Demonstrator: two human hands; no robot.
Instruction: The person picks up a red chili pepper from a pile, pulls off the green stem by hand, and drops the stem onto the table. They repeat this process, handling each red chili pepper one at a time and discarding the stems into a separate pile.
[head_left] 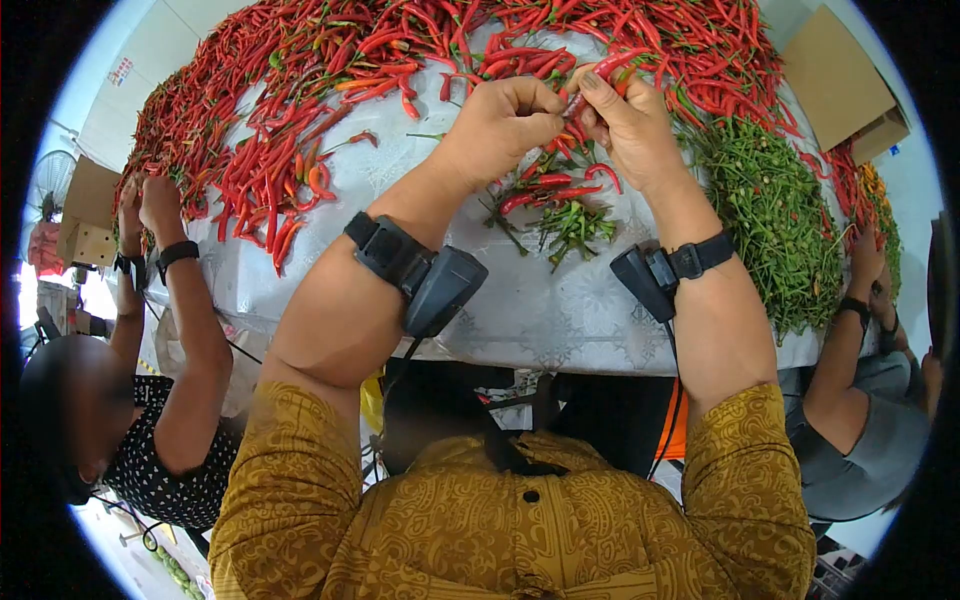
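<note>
A red chili pepper (609, 66) is held in front of me over the table, gripped between the thumb and fingers of my right hand (640, 135). The thumb and fingers of my left hand (503, 128) are closed in a pinch at the chili's lower end; what exactly lies between these fingertips is hidden. Below both hands are a few loose red chilies (548, 187) and a small heap of green stems (575, 226). A spread of red chilies (272, 185) lies left of my left hand, and a big pile of green stems (770, 220) is right of my right forearm.
Red chilies (690, 35) are heaped along the far side of the table with its pale patterned cover (480, 300). Co-workers' hands (160, 210) (868, 255) are at the table on both sides. A cardboard box (838, 75) stands at the far right.
</note>
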